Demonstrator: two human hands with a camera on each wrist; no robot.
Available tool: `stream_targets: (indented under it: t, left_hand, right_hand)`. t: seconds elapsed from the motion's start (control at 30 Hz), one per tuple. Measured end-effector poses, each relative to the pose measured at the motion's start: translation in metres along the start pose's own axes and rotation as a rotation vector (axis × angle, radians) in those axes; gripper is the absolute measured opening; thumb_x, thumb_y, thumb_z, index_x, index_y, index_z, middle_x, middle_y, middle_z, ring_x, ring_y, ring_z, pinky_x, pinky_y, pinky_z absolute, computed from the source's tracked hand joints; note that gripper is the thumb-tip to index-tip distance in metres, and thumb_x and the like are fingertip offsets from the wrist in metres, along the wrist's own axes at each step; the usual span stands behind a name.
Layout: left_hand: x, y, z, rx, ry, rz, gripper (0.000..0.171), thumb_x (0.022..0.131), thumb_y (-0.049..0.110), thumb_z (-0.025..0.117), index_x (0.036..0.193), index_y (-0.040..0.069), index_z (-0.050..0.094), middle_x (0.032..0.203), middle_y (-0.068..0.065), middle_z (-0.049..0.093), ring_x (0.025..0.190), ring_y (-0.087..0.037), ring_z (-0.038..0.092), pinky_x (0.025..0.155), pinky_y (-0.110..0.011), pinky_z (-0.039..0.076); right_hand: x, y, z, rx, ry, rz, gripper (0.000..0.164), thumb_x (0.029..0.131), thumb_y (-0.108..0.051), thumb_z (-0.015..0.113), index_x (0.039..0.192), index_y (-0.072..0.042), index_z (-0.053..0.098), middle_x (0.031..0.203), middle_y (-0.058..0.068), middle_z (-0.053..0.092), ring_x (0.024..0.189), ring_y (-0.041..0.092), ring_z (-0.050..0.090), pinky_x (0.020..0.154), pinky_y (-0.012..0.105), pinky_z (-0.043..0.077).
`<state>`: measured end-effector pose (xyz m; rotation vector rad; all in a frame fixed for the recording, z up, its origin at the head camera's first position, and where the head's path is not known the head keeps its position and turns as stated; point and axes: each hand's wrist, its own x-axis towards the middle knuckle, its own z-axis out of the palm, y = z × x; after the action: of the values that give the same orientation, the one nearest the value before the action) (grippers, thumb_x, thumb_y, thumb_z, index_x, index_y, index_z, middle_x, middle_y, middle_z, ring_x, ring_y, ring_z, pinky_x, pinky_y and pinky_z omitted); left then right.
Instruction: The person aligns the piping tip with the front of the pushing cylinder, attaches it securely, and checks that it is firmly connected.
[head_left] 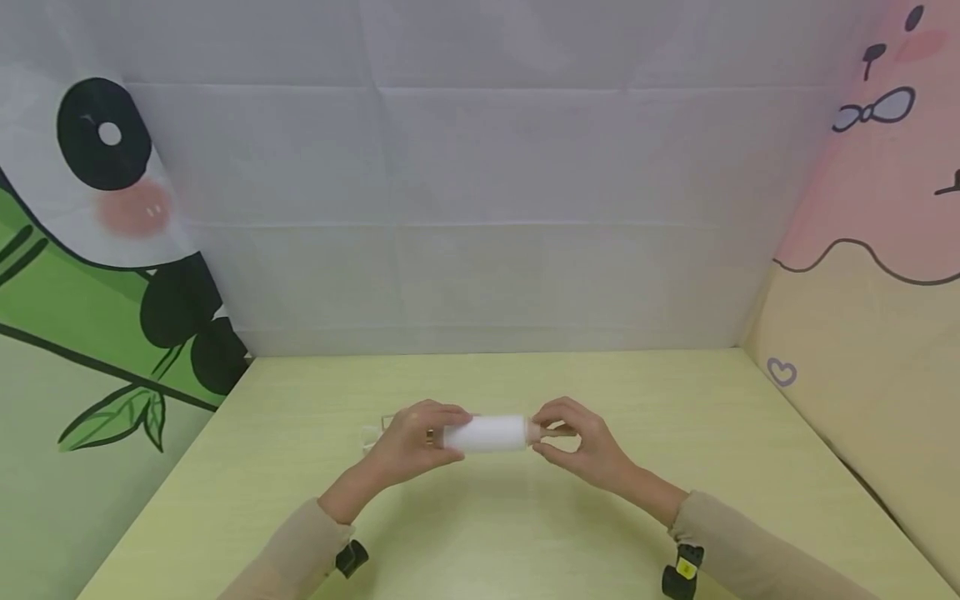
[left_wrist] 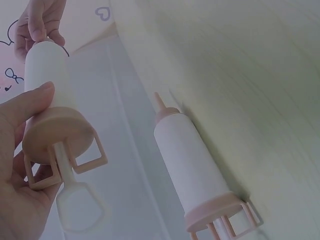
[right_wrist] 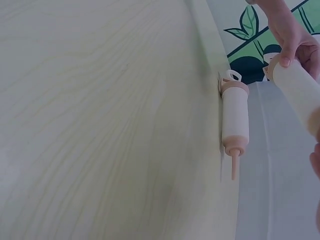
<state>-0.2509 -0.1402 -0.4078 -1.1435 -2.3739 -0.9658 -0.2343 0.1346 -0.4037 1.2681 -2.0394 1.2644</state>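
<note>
A large syringe with a white barrel and pinkish-beige ends is held level above the table, between both hands. My left hand grips the barrel near its handled end, thumb along the side. In the left wrist view, square finger loops and a pale ring-ended plunger stick out there. At the opposite end my right hand pinches the beige nozzle cap with thumb and fingers. A second, matching syringe lies on the table; its thin nozzle shows in the right wrist view.
The pale yellow wood-grain table runs back to a creased whitish-grey backdrop. Printed cartoon panels stand on the left and right sides. Dark wrist cameras are strapped at both sleeves.
</note>
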Motion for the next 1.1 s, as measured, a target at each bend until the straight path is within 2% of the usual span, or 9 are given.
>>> stream_targets:
  t: [0.17, 0.3, 0.67, 0.87, 1.1]
  left_hand:
    - [-0.0001, 0.0023, -0.0015, -0.003, -0.002, -0.013, 0.042, 0.064, 0.007, 0.08, 0.104, 0.003, 0.067, 0.105, -0.011, 0.065, 0.088, -0.022, 0.059, 0.06, -0.02, 0.049]
    - [-0.0017, 0.0024, -0.002, -0.001, 0.005, -0.008, 0.042, 0.063, 0.006, 0.081, 0.103, 0.002, 0.067, 0.103, -0.013, 0.066, 0.086, -0.023, 0.059, 0.059, -0.02, 0.05]
    - [-0.0077, 0.0037, -0.0003, -0.033, 0.026, -0.002, 0.043, 0.064, 0.003, 0.08, 0.104, 0.001, 0.066, 0.101, -0.016, 0.063, 0.086, -0.026, 0.059, 0.058, -0.017, 0.05]
    - [-0.0088, 0.0026, 0.0001, -0.019, 0.025, -0.006, 0.044, 0.063, 0.004, 0.081, 0.104, 0.002, 0.066, 0.1, -0.014, 0.064, 0.085, -0.024, 0.059, 0.058, -0.019, 0.051]
    - [-0.0084, 0.0037, -0.0017, 0.0, 0.017, -0.009, 0.043, 0.063, 0.006, 0.081, 0.104, 0.003, 0.067, 0.099, -0.012, 0.064, 0.085, -0.023, 0.059, 0.06, -0.021, 0.051]
  right_hand:
    - [0.0001, 0.0023, 0.0004, 0.017, -0.012, -0.053, 0.037, 0.064, 0.018, 0.07, 0.097, 0.007, 0.057, 0.095, 0.021, 0.055, 0.084, 0.031, 0.057, 0.063, 0.04, 0.054]
    - [0.0005, 0.003, 0.0003, 0.016, -0.017, -0.062, 0.036, 0.064, 0.018, 0.07, 0.096, 0.007, 0.058, 0.094, 0.02, 0.056, 0.082, 0.031, 0.058, 0.061, 0.039, 0.054]
    - [-0.0029, 0.0029, 0.0005, 0.02, -0.032, 0.026, 0.029, 0.07, 0.013, 0.069, 0.098, 0.009, 0.061, 0.092, 0.02, 0.062, 0.078, 0.028, 0.063, 0.062, 0.031, 0.055]
    - [-0.0041, 0.0032, 0.0017, -0.017, -0.017, 0.02, 0.032, 0.069, 0.012, 0.07, 0.098, 0.009, 0.059, 0.09, 0.019, 0.063, 0.077, 0.027, 0.063, 0.06, 0.036, 0.054]
    - [-0.0041, 0.0014, 0.002, -0.014, -0.022, 0.06, 0.027, 0.072, 0.009, 0.07, 0.096, 0.005, 0.06, 0.092, 0.016, 0.063, 0.08, 0.026, 0.063, 0.064, 0.036, 0.055]
